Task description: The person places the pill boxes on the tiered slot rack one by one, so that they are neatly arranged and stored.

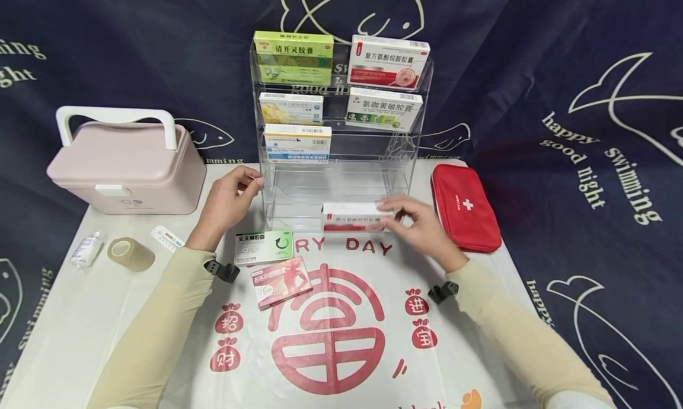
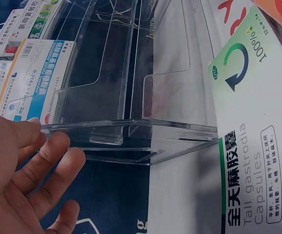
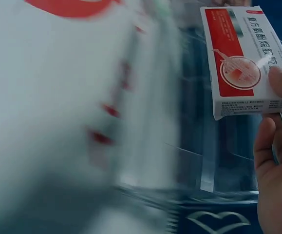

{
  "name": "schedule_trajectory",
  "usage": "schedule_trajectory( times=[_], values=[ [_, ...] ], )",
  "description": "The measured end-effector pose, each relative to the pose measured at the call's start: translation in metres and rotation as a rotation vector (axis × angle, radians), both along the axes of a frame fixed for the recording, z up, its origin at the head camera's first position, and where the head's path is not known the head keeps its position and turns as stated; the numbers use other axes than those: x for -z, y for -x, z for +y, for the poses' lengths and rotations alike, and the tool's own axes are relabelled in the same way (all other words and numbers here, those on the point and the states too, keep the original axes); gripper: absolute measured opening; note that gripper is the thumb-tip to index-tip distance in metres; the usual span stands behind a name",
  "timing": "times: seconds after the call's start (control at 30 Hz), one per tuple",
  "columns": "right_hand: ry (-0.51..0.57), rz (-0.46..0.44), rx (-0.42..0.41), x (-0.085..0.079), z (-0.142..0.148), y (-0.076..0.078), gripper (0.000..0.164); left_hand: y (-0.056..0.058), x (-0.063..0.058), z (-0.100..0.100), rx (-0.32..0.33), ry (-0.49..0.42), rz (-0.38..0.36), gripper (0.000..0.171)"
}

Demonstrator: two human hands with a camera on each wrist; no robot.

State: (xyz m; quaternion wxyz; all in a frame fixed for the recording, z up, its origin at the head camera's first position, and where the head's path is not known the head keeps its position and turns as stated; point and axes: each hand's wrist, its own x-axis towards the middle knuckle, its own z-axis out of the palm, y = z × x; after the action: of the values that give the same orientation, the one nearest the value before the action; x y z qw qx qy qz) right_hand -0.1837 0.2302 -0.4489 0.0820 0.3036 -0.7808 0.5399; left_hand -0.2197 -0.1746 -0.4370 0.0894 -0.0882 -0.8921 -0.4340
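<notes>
My right hand [image 1: 421,228] pinches a red and white medicine box [image 1: 349,218] at its right end, between thumb and fingers. The box is in front of the lowest tiers of a clear acrylic display rack [image 1: 341,181]; the right wrist view shows its printed face with a round red picture. At the rack's left side edge, my left hand [image 1: 230,195] holds on with thumb and fingertips, the other fingers loosely bent. Near that wrist a green and white capsule box [image 1: 256,249] lies on the table, and a pink box [image 1: 281,283] lies just in front, touching or overlapping its lower edge.
Upper tiers hold a green box [image 1: 293,59], a red and white box [image 1: 388,62] and several others. A pink case [image 1: 128,172] with a white handle, a tan bandage roll [image 1: 130,255] and a wrapped roll [image 1: 87,249] stand left. Right lies a red first-aid pouch [image 1: 464,207].
</notes>
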Motion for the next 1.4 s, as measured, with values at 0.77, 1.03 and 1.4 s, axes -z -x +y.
schedule_trajectory(
  times=[0.77,1.03,1.4],
  values=[
    [-0.071,0.111,0.175,-0.132,0.001,0.075,0.025,0.001,0.002,0.0,0.009,0.008,-0.004,0.024],
    [-0.115,0.149,0.164,-0.135,-0.002,0.079,0.024,0.001,0.0,0.0,0.007,0.013,-0.014,0.025],
    [-0.244,0.266,0.172,-0.109,0.011,0.103,0.026,0.001,0.0,0.0,-0.001,0.013,-0.022,0.025]
  ],
)
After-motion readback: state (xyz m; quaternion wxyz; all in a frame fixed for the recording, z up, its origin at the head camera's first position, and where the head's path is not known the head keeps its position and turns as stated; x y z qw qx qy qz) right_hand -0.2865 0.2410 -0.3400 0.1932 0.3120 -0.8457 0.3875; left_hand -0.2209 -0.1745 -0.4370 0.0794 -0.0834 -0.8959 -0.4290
